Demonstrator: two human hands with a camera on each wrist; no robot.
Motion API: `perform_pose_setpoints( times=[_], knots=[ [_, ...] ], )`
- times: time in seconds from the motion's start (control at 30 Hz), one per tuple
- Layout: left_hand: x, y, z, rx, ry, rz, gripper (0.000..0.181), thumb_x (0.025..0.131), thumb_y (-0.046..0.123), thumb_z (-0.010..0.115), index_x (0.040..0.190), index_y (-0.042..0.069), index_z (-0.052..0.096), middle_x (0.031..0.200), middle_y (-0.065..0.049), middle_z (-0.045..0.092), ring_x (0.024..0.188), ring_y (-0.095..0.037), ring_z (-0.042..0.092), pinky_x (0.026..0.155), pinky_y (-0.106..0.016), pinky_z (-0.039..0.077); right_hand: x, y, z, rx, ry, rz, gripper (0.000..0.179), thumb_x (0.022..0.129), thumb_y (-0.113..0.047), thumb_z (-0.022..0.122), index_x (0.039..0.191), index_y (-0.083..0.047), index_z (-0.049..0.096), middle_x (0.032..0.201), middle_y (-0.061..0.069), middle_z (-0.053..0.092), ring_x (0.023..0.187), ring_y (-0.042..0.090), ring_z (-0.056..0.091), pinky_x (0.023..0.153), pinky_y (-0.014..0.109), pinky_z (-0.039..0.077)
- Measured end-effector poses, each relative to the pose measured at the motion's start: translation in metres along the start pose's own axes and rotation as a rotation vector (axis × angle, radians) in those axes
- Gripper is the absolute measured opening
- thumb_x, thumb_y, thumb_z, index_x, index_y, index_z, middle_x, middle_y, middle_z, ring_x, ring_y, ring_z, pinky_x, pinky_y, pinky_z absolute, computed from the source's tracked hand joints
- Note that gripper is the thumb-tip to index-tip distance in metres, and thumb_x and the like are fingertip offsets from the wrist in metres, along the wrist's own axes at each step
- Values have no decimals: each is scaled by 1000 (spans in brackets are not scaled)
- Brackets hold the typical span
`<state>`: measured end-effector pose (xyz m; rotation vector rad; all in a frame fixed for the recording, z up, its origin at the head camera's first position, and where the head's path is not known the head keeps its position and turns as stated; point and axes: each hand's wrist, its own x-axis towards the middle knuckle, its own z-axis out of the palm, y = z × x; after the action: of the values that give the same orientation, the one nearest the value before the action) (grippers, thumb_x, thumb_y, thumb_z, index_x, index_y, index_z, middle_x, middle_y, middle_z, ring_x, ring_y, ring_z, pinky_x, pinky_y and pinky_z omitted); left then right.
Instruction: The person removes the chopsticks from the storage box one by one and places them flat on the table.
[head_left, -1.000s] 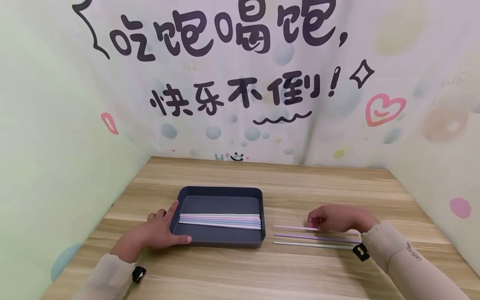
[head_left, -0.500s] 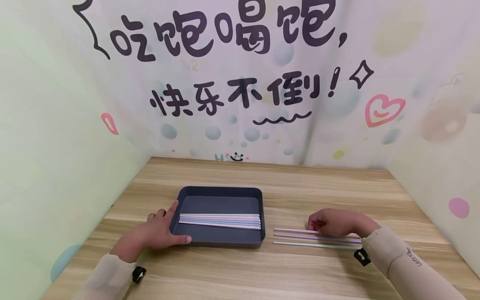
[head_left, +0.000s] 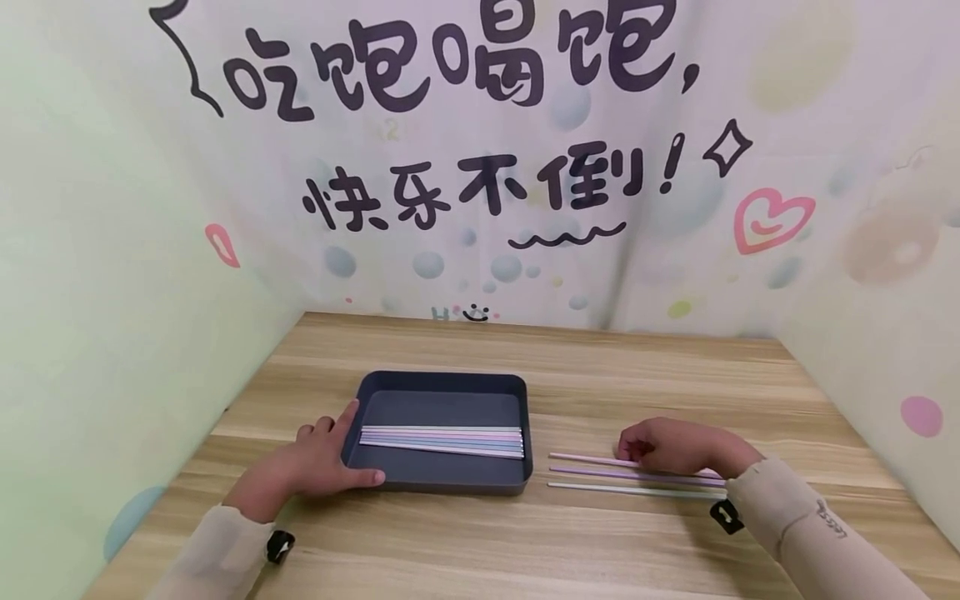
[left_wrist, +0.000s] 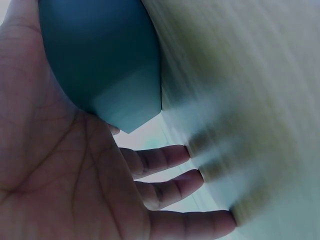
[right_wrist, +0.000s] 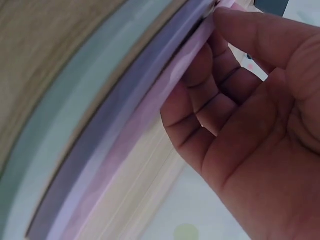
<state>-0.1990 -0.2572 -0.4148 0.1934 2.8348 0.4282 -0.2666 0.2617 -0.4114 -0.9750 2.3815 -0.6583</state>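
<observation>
My left hand (head_left: 315,462) rests at the left end of a dark grey tray (head_left: 480,482), index finger along its left side and thumb along its near side. Several pale chopsticks (head_left: 442,439) lie side by side in the tray. Right of the tray, my right hand (head_left: 671,444) pinches a pink chopstick (head_left: 585,458) between thumb and curled fingers, low over the table. In the right wrist view the purple chopstick (right_wrist: 115,115) runs close beside the pink one. A pale green chopstick (head_left: 600,487) lies nearest the body. Sleeves and the right hand cover the chopsticks' right ends.
The wooden table (head_left: 450,542) carries the tray at centre left. A printed cloth wall (head_left: 480,267) closes off the back, with pale walls at both sides. A black wrist device (head_left: 726,517) hangs below the right cuff.
My right hand has shifted slightly toward the body, and the pink chopstick has come closer to the purple one. The left hand and the tray have stayed in place.
</observation>
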Motion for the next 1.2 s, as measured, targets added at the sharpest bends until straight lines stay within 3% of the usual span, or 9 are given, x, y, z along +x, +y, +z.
perform_pose_setpoints(
  times=[0.4, 0.7, 1.2],
  knots=[
    [-2, 2, -2, -4, -7, -11, 128, 74, 74, 70, 157, -2, 8, 139, -40, 35, 123, -57, 36, 93, -66, 40, 1, -2, -1, -12, 4, -13, 20, 90, 5, 59, 90, -14, 63, 74, -9, 51, 68, 4, 48, 63, 24, 40],
    [0, 2, -3, 2, -3, -8, 128, 74, 75, 69, 157, -2, 8, 139, -40, 35, 124, -57, 37, 92, -66, 41, 0, -2, -1, -6, 13, 9, 26, 83, 12, 54, 90, -12, 62, 76, -8, 51, 70, 6, 48, 64, 24, 40],
    [-1, 3, -3, -3, -9, -9, 129, 74, 75, 69, 157, -2, 7, 139, -40, 34, 124, -58, 36, 93, -66, 40, 0, 0, 2, -32, 23, 24, 26, 84, 11, 54, 90, -13, 61, 75, -9, 51, 71, 5, 48, 65, 25, 40]
  ],
)
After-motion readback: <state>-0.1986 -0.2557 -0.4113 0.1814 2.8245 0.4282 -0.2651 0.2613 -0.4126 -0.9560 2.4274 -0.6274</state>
